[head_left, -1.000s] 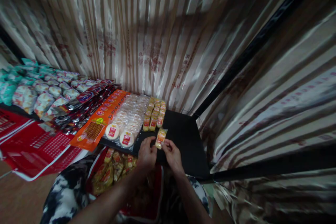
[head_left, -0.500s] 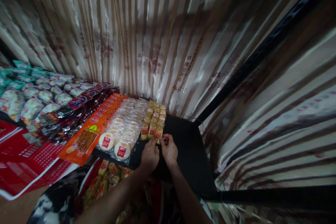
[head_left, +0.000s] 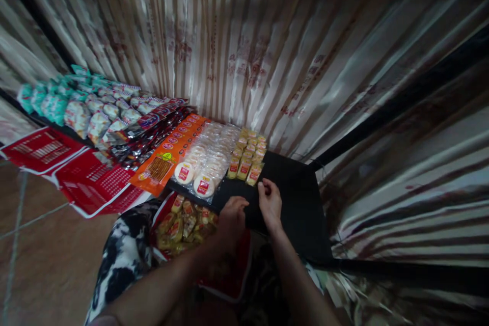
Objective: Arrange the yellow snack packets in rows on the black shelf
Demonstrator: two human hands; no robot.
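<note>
Left hand [head_left: 232, 218]: we cannot tell its fingers' state
Right hand [head_left: 271, 205]: fingers slightly apart, just beside small yellow plastic-wrapped packets [head_left: 244, 167]
Packets: rowed on flat black shelf [head_left: 300, 201]; red labels we cannot read
Brown-striped curtain [head_left: 202, 35]: red lettering, illegible

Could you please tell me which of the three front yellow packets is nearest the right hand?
The rightmost front yellow packet, closest to the right hand; the other two sit farther left, toward the round white snacks.

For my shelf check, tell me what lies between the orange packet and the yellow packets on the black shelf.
In the head view, two rows of clear-wrapped round white snacks lie between the orange packet and the yellow packets.
</note>
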